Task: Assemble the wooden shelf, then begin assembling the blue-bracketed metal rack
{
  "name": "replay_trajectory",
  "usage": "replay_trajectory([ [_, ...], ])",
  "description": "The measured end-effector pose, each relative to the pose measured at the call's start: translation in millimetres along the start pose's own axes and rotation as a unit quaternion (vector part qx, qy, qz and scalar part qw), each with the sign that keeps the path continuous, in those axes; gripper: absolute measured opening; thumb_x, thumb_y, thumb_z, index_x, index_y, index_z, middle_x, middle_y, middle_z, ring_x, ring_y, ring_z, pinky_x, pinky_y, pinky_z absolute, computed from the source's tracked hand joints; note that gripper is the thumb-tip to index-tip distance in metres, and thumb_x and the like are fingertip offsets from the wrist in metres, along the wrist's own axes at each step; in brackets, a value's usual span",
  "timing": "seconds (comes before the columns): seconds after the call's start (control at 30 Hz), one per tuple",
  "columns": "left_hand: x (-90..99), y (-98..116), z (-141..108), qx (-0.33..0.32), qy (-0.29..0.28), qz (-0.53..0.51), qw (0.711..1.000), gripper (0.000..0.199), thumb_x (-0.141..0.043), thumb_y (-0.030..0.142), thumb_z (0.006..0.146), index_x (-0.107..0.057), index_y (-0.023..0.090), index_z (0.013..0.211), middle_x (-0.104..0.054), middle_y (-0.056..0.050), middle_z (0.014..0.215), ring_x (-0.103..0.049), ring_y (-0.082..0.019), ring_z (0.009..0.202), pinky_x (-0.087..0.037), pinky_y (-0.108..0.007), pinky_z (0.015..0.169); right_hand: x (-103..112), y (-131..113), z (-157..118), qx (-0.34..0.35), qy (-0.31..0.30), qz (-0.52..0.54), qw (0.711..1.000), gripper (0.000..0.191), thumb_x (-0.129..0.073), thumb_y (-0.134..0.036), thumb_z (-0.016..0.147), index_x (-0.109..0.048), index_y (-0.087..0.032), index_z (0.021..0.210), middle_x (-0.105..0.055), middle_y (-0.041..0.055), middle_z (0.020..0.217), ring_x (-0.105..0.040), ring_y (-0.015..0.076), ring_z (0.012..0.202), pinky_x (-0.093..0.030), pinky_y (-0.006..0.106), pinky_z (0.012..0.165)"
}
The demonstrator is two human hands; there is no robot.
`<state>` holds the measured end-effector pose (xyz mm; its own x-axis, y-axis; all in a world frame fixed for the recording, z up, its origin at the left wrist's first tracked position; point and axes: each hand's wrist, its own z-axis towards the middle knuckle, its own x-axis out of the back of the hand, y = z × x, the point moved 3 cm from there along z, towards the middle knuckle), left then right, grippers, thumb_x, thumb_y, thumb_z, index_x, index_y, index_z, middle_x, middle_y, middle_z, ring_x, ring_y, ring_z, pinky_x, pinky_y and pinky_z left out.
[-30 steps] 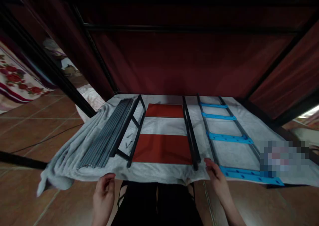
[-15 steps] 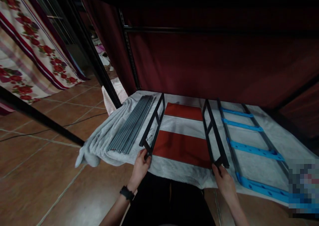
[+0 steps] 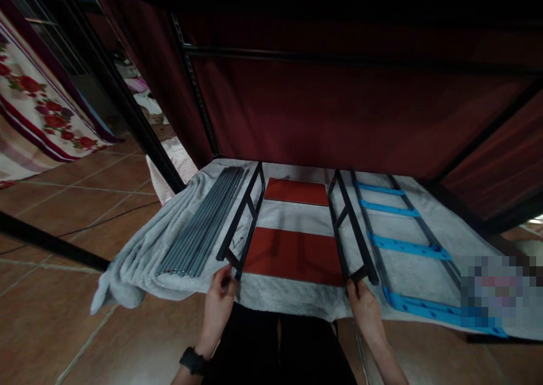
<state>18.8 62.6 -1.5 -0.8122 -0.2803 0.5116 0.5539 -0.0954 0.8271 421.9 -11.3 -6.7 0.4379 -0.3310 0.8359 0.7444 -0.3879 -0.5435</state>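
Two black metal side frames stand on the grey blanket, on either side of two red-orange boards. My left hand (image 3: 219, 295), wearing a black watch, is at the near end of the left black frame (image 3: 248, 204). Its fingers are curled closed; whatever they may hold is too small to make out. With thumb and fingers, my right hand (image 3: 365, 306) pinches the near lower end of the right black frame (image 3: 355, 230). Between the frames lie the larger board (image 3: 294, 256) and, farther back, the smaller board (image 3: 297, 191).
A row of grey metal tubes (image 3: 202, 224) lies left on the blanket (image 3: 292, 300). To the right are dark rails joined by blue crosspieces (image 3: 409, 246). Black rack posts (image 3: 127, 102) and a dark red curtain (image 3: 305, 113) surround the surface. A cable (image 3: 110, 221) crosses the tiled floor.
The view has swung right, so everything sits farther left in it. My left hand has drawn slightly back from the left frame's end; my right hand stays on the right frame.
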Motion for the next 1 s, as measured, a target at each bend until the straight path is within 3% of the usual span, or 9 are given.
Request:
replay_trajectory([
  [0.07,2.9,16.8,-10.8,-0.049,0.026,0.026,0.998,0.028,-0.048,0.03,0.089,-0.06,0.019,0.112,-0.061,-0.01,0.111,-0.06,-0.027,0.107,-0.049,-0.046,0.096,0.3,2.6,0.2,0.001,-0.001,0.013,1.0,0.058,-0.025,-0.055,0.094,-0.066,-0.014,0.092,-0.072,0.0172,0.078,-0.069,0.0273,0.073,-0.044,0.032,0.058],
  [0.17,-17.0,59.1,-14.4,-0.153,-0.051,0.04,0.986,0.025,-0.044,0.026,0.094,-0.06,0.023,0.113,-0.06,-0.009,0.118,-0.056,-0.025,0.116,-0.044,-0.043,0.103,-0.2,2.8,1.2,0.032,0.018,0.025,0.999,0.059,-0.023,-0.054,0.096,-0.067,-0.014,0.091,-0.072,0.0173,0.077,-0.069,0.0264,0.071,-0.044,0.032,0.058],
  [0.27,-65.4,101.7,9.7,-0.22,-0.156,0.066,0.961,0.034,-0.039,0.023,0.096,-0.056,0.024,0.126,-0.058,-0.01,0.127,-0.053,-0.024,0.121,-0.041,-0.042,0.106,-2.8,1.2,2.4,0.053,0.041,0.029,0.997,0.064,-0.019,-0.054,0.097,-0.068,-0.013,0.09,-0.072,0.0189,0.078,-0.07,0.0272,0.069,-0.046,0.033,0.059],
  [0.33,-103.3,120.8,37.9,-0.228,-0.183,0.108,0.95,0.038,-0.038,0.023,0.097,-0.053,0.021,0.131,-0.057,-0.012,0.13,-0.053,-0.025,0.12,-0.04,-0.044,0.105,-4.2,0.7,2.9,0.057,0.057,0.033,0.996,0.068,-0.018,-0.058,0.097,-0.068,-0.013,0.089,-0.072,0.0192,0.077,-0.07,0.0277,0.068,-0.047,0.033,0.059],
  [0.43,-153.7,134.4,75.5,-0.23,-0.232,0.198,0.924,0.038,-0.038,0.023,0.097,-0.055,0.014,0.13,-0.059,-0.016,0.128,-0.054,-0.028,0.118,-0.04,-0.045,0.102,-4.5,-0.5,2.4,0.06,0.074,0.043,0.995,0.072,-0.015,-0.061,0.097,-0.068,-0.014,0.087,-0.071,0.0177,0.072,-0.07,0.0265,0.067,-0.048,0.032,0.058],
  [0.53,-183.0,136.5,90.9,-0.238,-0.282,0.261,0.892,0.034,-0.039,0.023,0.096,-0.061,0.012,0.12,-0.062,-0.019,0.12,-0.057,-0.03,0.113,-0.039,-0.046,0.099,-4.3,-3.0,0.2,0.069,0.074,0.052,0.994,0.071,-0.014,-0.06,0.098,-0.067,-0.015,0.086,-0.07,0.0166,0.072,-0.07,0.0252,0.068,-0.049,0.032,0.062],
  [0.77,-194.7,135.6,94.3,-0.221,-0.286,0.315,0.878,0.031,-0.044,0.025,0.094,-0.064,0.012,0.114,-0.06,-0.019,0.117,-0.054,-0.031,0.112,-0.037,-0.047,0.097,-8.1,0.5,-2.6,0.068,0.076,0.059,0.993,0.064,-0.018,-0.06,0.099,-0.065,-0.017,0.088,-0.071,0.0151,0.08,-0.07,0.0246,0.073,-0.052,0.033,0.068],
  [0.9,-195.4,143.8,106.1,-0.223,-0.319,0.33,0.86,0.03,-0.049,0.036,0.092,-0.068,0.015,0.1,-0.061,-0.018,0.112,-0.054,-0.033,0.112,-0.038,-0.048,0.096,-11.5,7.8,0.1,0.081,0.063,0.085,0.991,0.064,-0.021,-0.064,0.097,-0.065,-0.019,0.092,-0.072,0.0164,0.09,-0.071,0.0267,0.081,-0.054,0.036,0.073],
  [1.0,-192.2,154.8,114.6,-0.212,-0.335,0.327,0.858,0.031,-0.055,0.042,0.088,-0.066,0.017,0.101,-0.062,-0.015,0.11,-0.056,-0.032,0.109,-0.04,-0.045,0.094,-12.3,10.1,1.6,0.089,0.057,0.097,0.99,0.067,-0.019,-0.066,0.096,-0.066,-0.018,0.094,-0.072,0.0181,0.094,-0.071,0.0284,0.089,-0.055,0.038,0.078],
])
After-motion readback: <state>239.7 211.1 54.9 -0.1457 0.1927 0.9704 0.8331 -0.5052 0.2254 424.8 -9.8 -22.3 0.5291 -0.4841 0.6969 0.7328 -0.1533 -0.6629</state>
